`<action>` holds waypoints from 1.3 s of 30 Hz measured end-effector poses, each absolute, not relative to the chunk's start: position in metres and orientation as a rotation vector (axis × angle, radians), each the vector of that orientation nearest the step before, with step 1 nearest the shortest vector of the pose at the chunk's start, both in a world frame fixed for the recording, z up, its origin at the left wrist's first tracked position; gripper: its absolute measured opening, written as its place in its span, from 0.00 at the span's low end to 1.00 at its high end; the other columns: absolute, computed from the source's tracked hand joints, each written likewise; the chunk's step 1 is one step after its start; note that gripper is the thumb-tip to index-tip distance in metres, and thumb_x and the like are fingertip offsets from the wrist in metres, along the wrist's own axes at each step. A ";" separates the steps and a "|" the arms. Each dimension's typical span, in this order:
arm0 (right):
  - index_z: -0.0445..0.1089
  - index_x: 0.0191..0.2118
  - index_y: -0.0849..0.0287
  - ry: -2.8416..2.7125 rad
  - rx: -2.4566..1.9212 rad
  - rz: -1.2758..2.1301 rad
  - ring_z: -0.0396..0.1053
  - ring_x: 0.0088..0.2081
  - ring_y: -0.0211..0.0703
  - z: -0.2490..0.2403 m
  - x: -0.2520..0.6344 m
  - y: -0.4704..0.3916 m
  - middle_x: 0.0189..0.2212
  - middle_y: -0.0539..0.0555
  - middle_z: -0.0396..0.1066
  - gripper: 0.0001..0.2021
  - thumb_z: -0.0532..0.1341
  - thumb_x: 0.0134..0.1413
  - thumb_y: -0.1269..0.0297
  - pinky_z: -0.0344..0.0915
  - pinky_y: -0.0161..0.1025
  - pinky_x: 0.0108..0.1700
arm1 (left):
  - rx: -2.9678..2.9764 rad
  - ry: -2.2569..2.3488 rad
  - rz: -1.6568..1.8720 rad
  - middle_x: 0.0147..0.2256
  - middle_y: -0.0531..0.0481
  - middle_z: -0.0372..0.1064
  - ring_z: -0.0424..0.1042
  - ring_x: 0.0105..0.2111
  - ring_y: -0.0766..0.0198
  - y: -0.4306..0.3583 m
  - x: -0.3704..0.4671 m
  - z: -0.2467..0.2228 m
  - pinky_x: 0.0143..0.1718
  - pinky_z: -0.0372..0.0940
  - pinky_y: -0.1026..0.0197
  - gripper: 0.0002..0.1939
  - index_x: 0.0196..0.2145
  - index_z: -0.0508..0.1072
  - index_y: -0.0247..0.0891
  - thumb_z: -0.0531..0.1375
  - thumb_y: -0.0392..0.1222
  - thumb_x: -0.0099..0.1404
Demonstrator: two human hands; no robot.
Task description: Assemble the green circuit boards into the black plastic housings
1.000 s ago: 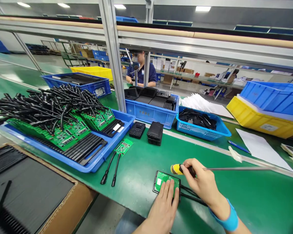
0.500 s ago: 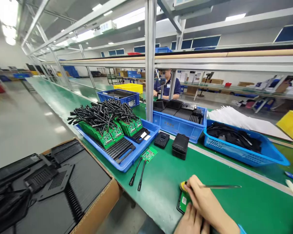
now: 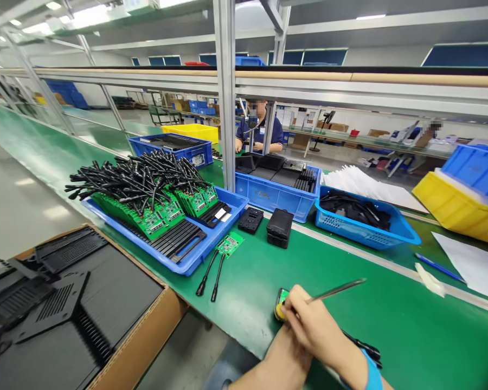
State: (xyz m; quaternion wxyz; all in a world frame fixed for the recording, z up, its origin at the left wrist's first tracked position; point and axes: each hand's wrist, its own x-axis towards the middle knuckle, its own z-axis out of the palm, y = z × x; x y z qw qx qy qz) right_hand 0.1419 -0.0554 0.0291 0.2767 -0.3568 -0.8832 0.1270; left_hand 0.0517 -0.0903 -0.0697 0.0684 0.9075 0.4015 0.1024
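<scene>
My right hand (image 3: 309,319) is closed around a screwdriver (image 3: 337,290). Its yellow handle end shows at the fingertips, and its metal shaft sticks out to the right. Just beneath is a small black case with a green circuit board (image 3: 283,295), mostly covered by my hands. My left hand (image 3: 287,349) lies below and partly under the right one, close to the case; its fingers are hidden. Black cables (image 3: 364,346) emerge beyond my right forearm. To the left, another green circuit board (image 3: 230,244) with two black cable leads lies on the green bench.
A blue tray (image 3: 191,262) holds stacked boards with cables. Behind stand black case parts (image 3: 280,227), a blue crate (image 3: 276,196) and a blue basket (image 3: 406,233). A carton (image 3: 146,330) of black parts sits at left. A co-worker (image 3: 264,132) is across the bench.
My view has swung right, so the scene sits further left. The screwdriver shaft now slants upward. My left hand's fingers, earlier seen at the case, are now hidden behind my right hand.
</scene>
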 end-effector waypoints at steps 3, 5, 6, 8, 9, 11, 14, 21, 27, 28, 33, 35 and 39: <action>0.57 0.35 0.54 -2.153 -0.975 0.322 0.68 0.31 0.39 0.059 0.165 -0.059 0.29 0.49 0.64 0.06 0.53 0.63 0.71 0.65 0.33 0.31 | 2.826 1.035 0.205 0.62 0.27 0.54 0.53 0.63 0.42 -0.086 0.036 -0.044 0.62 0.49 0.44 0.40 0.63 0.52 0.21 0.59 0.51 0.63; 0.58 0.35 0.54 -2.082 -0.982 0.253 0.69 0.32 0.39 0.072 0.181 -0.068 0.30 0.50 0.64 0.06 0.56 0.62 0.72 0.65 0.33 0.32 | 2.846 0.919 0.223 0.61 0.26 0.56 0.54 0.62 0.41 -0.076 0.023 -0.024 0.64 0.41 0.38 0.47 0.65 0.48 0.23 0.59 0.60 0.60; 0.58 0.36 0.54 -2.086 -0.985 0.232 0.69 0.32 0.39 0.073 0.187 -0.074 0.30 0.50 0.65 0.06 0.56 0.62 0.72 0.65 0.34 0.32 | 2.831 0.858 0.266 0.60 0.27 0.58 0.57 0.60 0.40 -0.069 0.017 -0.017 0.63 0.37 0.34 0.51 0.65 0.47 0.25 0.59 0.64 0.58; 0.58 0.36 0.54 -2.154 -1.001 0.220 0.68 0.30 0.39 0.064 0.195 -0.086 0.29 0.50 0.64 0.06 0.55 0.62 0.73 0.64 0.34 0.31 | 2.777 0.796 0.346 0.55 0.27 0.65 0.66 0.54 0.40 -0.055 0.009 -0.011 0.61 0.32 0.28 0.58 0.65 0.46 0.26 0.59 0.70 0.52; 0.58 0.35 0.54 -2.194 -1.018 0.207 0.67 0.28 0.38 0.055 0.197 -0.090 0.28 0.49 0.63 0.07 0.54 0.63 0.73 0.64 0.34 0.29 | 2.753 0.783 0.367 0.51 0.28 0.68 0.69 0.50 0.41 -0.048 0.007 -0.011 0.60 0.33 0.28 0.61 0.65 0.45 0.25 0.60 0.72 0.49; 0.56 0.33 0.54 -2.261 -1.090 0.199 0.65 0.24 0.37 0.035 0.201 -0.095 0.26 0.48 0.62 0.08 0.51 0.64 0.72 0.62 0.33 0.26 | 2.727 0.776 0.383 0.47 0.31 0.72 0.72 0.46 0.43 -0.040 0.005 -0.015 0.61 0.35 0.29 0.64 0.65 0.44 0.24 0.62 0.72 0.46; 0.54 0.32 0.53 -2.305 -1.232 0.169 0.64 0.22 0.35 0.021 0.214 -0.087 0.25 0.46 0.61 0.08 0.48 0.65 0.70 0.61 0.32 0.25 | 2.725 0.772 0.361 0.45 0.35 0.73 0.72 0.46 0.46 -0.035 0.006 -0.017 0.62 0.39 0.34 0.61 0.65 0.46 0.26 0.63 0.71 0.47; 0.65 0.34 0.56 -2.440 -1.709 -0.379 0.63 0.19 0.35 0.010 0.277 -0.025 0.29 0.51 0.64 0.11 0.50 0.54 0.78 0.48 0.32 0.18 | 2.740 0.847 0.097 0.38 0.40 0.76 0.76 0.40 0.49 -0.026 0.020 0.010 0.59 0.52 0.43 0.33 0.49 0.67 0.33 0.63 0.63 0.56; 0.69 0.33 0.57 -2.438 -1.720 -0.344 0.69 0.23 0.40 -0.014 0.289 -0.002 0.26 0.52 0.66 0.14 0.50 0.55 0.79 0.60 0.32 0.23 | 2.598 0.732 -0.056 0.45 0.45 0.75 0.75 0.43 0.53 0.002 0.010 0.020 0.43 0.67 0.59 0.30 0.53 0.66 0.39 0.69 0.41 0.54; 0.68 0.36 0.57 -2.415 -1.689 -0.317 0.70 0.25 0.40 -0.010 0.285 -0.007 0.29 0.53 0.67 0.12 0.49 0.58 0.77 0.62 0.33 0.25 | 2.587 0.702 -0.028 0.47 0.46 0.74 0.74 0.45 0.55 0.005 0.005 0.020 0.43 0.67 0.60 0.33 0.55 0.64 0.40 0.70 0.40 0.53; 0.61 0.44 0.54 -2.073 -1.243 -0.017 0.71 0.34 0.41 0.025 0.239 -0.052 0.37 0.54 0.67 0.05 0.52 0.65 0.67 0.70 0.36 0.34 | 2.484 0.599 0.269 0.56 0.44 0.64 0.63 0.56 0.52 0.006 -0.018 0.007 0.58 0.55 0.53 0.45 0.62 0.56 0.42 0.71 0.45 0.49; 0.61 0.44 0.53 -2.026 -1.094 0.053 0.70 0.34 0.40 0.032 0.216 -0.069 0.35 0.53 0.66 0.04 0.53 0.65 0.68 0.69 0.35 0.35 | 2.454 0.574 0.304 0.56 0.46 0.65 0.63 0.56 0.53 0.005 -0.022 0.001 0.59 0.52 0.52 0.43 0.61 0.58 0.44 0.70 0.46 0.50; 0.61 0.40 0.54 -2.232 -0.984 0.223 0.68 0.30 0.38 0.024 0.185 -0.083 0.34 0.52 0.66 0.07 0.48 0.66 0.71 0.67 0.34 0.32 | 2.409 0.592 0.308 0.55 0.47 0.67 0.64 0.56 0.54 0.004 -0.022 -0.006 0.59 0.53 0.53 0.37 0.58 0.62 0.45 0.69 0.43 0.53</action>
